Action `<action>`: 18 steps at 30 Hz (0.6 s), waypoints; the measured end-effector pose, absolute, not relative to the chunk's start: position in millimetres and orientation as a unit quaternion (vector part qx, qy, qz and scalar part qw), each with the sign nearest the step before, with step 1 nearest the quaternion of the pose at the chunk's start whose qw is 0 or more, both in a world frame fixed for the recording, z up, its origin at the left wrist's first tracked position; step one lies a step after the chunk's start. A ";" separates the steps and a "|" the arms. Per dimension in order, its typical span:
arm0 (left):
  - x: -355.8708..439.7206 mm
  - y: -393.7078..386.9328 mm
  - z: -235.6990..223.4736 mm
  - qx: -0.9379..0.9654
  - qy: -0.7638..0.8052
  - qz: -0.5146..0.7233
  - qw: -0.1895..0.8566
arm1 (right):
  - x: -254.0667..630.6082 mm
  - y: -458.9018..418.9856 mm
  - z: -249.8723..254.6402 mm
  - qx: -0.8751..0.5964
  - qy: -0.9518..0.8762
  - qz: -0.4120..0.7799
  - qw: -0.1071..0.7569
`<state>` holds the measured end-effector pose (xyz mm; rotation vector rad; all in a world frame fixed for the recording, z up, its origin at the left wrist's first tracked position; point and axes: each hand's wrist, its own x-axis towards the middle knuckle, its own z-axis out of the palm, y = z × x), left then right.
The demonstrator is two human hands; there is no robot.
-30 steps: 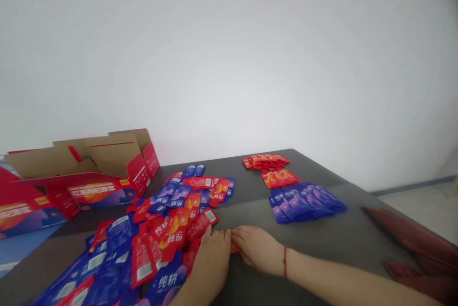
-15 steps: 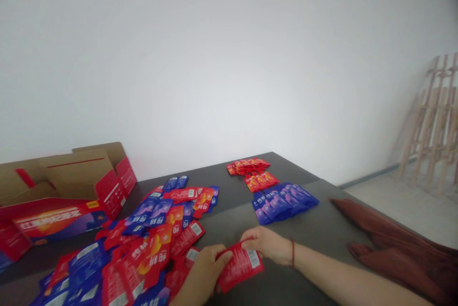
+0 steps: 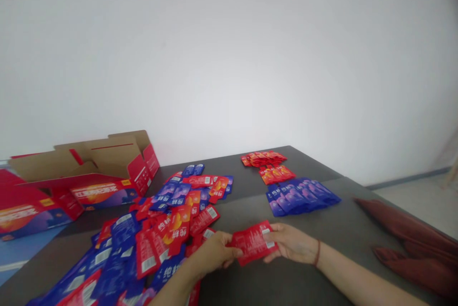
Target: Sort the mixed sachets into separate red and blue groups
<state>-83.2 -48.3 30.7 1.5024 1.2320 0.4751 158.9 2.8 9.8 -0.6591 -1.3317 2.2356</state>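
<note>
A red packet (image 3: 252, 244) with a white barcode label is stretched between my two hands above the dark table. My left hand (image 3: 214, 251) pinches its left edge, thumb on top. The right end is gripped by my right hand (image 3: 290, 245), which wears a thin cord at the wrist. Close beside my left hand lies a loose heap of red and blue packets (image 3: 181, 220), many overlapping. Beyond my right hand, blue packets (image 3: 302, 196) form an overlapping row, with orange-red packets (image 3: 276, 174) fanned behind it.
Open red cardboard boxes (image 3: 103, 172) stand at the left against the white wall. Another fanned group of orange-red packets (image 3: 263, 158) sits at the far table edge. A brown cloth or garment (image 3: 411, 244) lies along the right side of the dark table (image 3: 229, 210).
My view has turned slightly left, so things sit farther right. The red packet is now held more level, and my right hand has shifted from its top edge to its right end.
</note>
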 end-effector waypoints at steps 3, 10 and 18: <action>-82.8 -48.1 30.5 0.634 0.514 0.186 0.547 | 155.1 -2.0 10.6 -0.254 -0.488 0.805 0.223; -79.5 -33.0 13.9 0.589 0.575 0.242 0.514 | 166.0 14.9 22.9 -0.333 -0.572 0.706 0.251; -62.8 -33.5 -2.6 0.599 0.587 0.301 0.453 | 151.0 97.0 71.6 -0.462 -0.853 0.143 0.196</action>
